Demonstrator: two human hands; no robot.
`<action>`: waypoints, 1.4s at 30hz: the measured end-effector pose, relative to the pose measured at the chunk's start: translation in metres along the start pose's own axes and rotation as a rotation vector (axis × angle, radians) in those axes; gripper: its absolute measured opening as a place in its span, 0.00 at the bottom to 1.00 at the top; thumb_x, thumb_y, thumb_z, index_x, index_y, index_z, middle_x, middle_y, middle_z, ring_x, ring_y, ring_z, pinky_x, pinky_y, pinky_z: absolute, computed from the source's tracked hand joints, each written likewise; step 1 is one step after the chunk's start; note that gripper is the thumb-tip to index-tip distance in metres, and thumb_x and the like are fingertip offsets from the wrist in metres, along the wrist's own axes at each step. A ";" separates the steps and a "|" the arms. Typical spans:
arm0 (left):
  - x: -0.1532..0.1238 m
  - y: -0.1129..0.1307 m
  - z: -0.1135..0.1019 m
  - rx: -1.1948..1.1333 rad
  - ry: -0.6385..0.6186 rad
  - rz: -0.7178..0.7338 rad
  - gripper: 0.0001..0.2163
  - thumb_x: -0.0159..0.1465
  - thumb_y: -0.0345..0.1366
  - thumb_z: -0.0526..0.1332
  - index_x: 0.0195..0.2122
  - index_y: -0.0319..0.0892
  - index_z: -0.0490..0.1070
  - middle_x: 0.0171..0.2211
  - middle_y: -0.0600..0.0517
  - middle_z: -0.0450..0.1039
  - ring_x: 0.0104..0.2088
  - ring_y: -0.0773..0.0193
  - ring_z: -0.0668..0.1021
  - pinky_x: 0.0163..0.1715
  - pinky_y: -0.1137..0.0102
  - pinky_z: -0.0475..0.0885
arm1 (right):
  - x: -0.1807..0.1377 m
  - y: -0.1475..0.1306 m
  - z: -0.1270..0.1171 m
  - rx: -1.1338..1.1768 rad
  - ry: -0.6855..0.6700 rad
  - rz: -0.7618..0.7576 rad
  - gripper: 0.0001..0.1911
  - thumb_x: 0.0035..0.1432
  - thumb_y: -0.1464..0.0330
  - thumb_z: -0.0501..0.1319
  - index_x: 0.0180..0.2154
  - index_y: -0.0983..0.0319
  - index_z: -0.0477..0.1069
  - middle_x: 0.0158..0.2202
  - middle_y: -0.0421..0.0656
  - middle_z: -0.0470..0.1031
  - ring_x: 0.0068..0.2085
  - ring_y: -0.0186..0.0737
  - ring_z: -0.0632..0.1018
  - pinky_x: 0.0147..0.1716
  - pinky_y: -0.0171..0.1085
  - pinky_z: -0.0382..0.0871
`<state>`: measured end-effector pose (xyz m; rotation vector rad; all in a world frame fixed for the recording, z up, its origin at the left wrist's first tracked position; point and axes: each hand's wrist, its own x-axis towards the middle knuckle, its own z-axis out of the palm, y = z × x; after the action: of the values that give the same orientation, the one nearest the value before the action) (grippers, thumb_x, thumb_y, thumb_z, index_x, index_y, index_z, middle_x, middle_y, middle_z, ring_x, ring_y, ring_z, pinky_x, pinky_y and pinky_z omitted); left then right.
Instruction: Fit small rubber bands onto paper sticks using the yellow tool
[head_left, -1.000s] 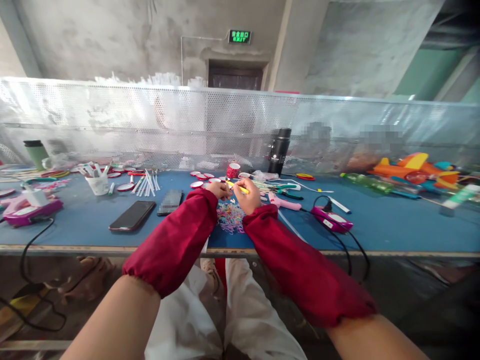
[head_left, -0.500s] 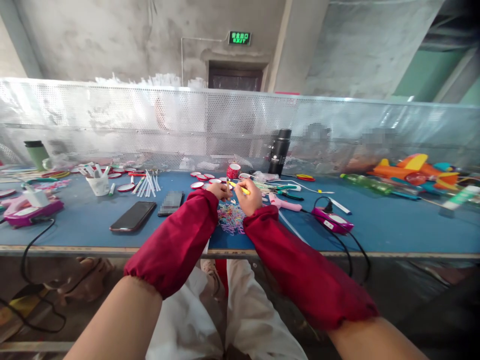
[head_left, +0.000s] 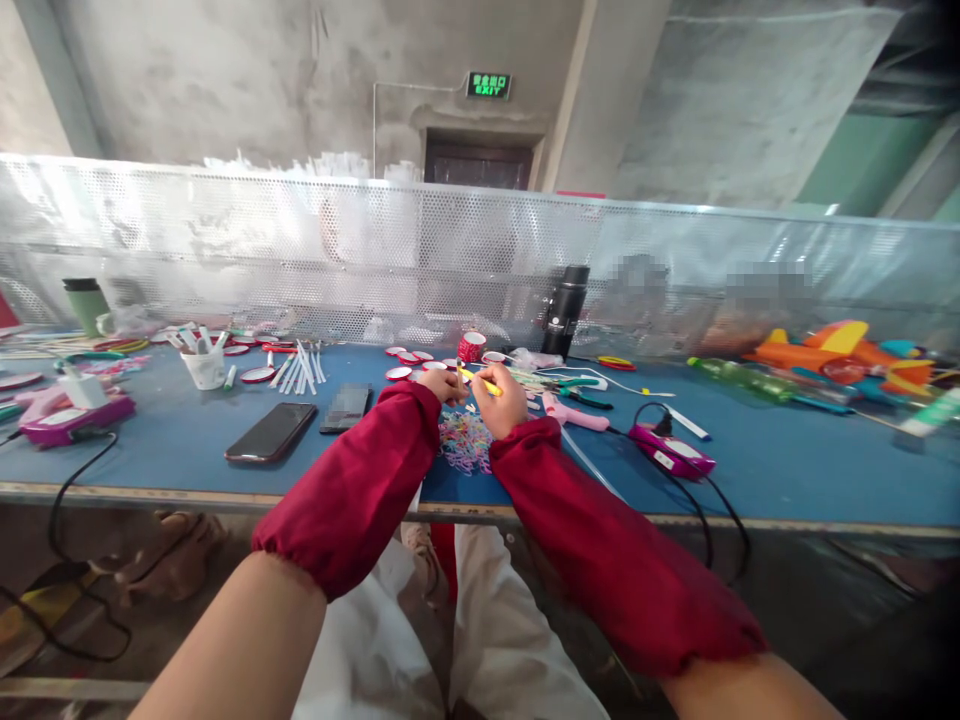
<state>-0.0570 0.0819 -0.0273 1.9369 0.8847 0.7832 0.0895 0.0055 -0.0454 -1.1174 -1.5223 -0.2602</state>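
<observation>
My left hand (head_left: 441, 384) is closed, its fingertips pinching a small, thin tan piece (head_left: 459, 368) that stands upright; its kind is too small to tell. My right hand (head_left: 506, 402) is wrapped round a slim yellow pen-shaped tool (head_left: 490, 387), whose tip points left towards the left fingertips. Both hands are close together above the table. Just below them lies a loose pile of small coloured rubber bands (head_left: 466, 445). Behind the hands stand a red patterned roll (head_left: 472, 346) and several red-rimmed white discs (head_left: 398, 373).
Two phones (head_left: 271, 433) lie left of my arm on the blue table (head_left: 420, 488). Further left stands a white cup (head_left: 204, 368) of sticks. On the right are a pink glue gun (head_left: 576, 412), green-handled pliers (head_left: 585, 392), a purple corded box (head_left: 673, 452) and a black bottle (head_left: 565, 312).
The whole view has shifted slightly, so things sit a little further right and lower. Both hands keep nearly the same pose and hold.
</observation>
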 end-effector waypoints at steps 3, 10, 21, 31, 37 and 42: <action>-0.002 0.003 0.000 -0.011 0.006 -0.007 0.14 0.50 0.40 0.73 0.24 0.35 0.74 0.21 0.53 0.73 0.18 0.73 0.70 0.21 0.76 0.66 | 0.000 0.001 0.000 -0.014 0.033 0.014 0.06 0.59 0.64 0.57 0.32 0.57 0.69 0.29 0.40 0.76 0.31 0.40 0.76 0.32 0.37 0.66; -0.006 0.007 0.001 -0.016 0.022 -0.016 0.11 0.52 0.36 0.72 0.23 0.34 0.73 0.21 0.53 0.72 0.19 0.73 0.70 0.23 0.75 0.67 | 0.000 0.000 0.001 -0.019 -0.001 -0.008 0.06 0.59 0.64 0.58 0.32 0.57 0.69 0.30 0.41 0.77 0.32 0.41 0.76 0.33 0.37 0.67; -0.002 0.002 0.000 -0.015 0.012 0.006 0.09 0.54 0.33 0.70 0.24 0.34 0.73 0.23 0.53 0.73 0.18 0.73 0.70 0.22 0.75 0.66 | 0.000 0.000 0.001 -0.029 0.021 -0.003 0.06 0.60 0.63 0.57 0.32 0.58 0.69 0.29 0.41 0.76 0.31 0.40 0.75 0.31 0.36 0.65; -0.001 0.001 0.000 -0.021 0.005 0.003 0.11 0.53 0.36 0.72 0.27 0.34 0.75 0.24 0.51 0.74 0.19 0.73 0.70 0.24 0.74 0.68 | 0.000 0.001 0.001 -0.033 0.036 -0.007 0.06 0.60 0.63 0.57 0.32 0.57 0.69 0.29 0.41 0.76 0.32 0.41 0.76 0.32 0.37 0.66; -0.001 0.001 0.001 -0.027 0.010 0.019 0.13 0.52 0.37 0.73 0.22 0.35 0.71 0.22 0.53 0.73 0.19 0.73 0.71 0.22 0.76 0.68 | 0.000 -0.001 0.001 -0.028 -0.019 -0.031 0.06 0.60 0.63 0.57 0.32 0.57 0.69 0.30 0.41 0.77 0.32 0.41 0.76 0.32 0.37 0.66; 0.000 0.000 0.000 -0.021 -0.002 0.021 0.12 0.51 0.37 0.73 0.24 0.35 0.72 0.22 0.53 0.73 0.18 0.74 0.70 0.22 0.76 0.67 | 0.000 -0.001 0.001 -0.043 0.012 -0.030 0.07 0.61 0.63 0.57 0.32 0.57 0.69 0.30 0.41 0.77 0.32 0.41 0.76 0.32 0.37 0.65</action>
<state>-0.0573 0.0822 -0.0275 1.9311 0.8530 0.7990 0.0884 0.0058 -0.0453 -1.1254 -1.5306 -0.3212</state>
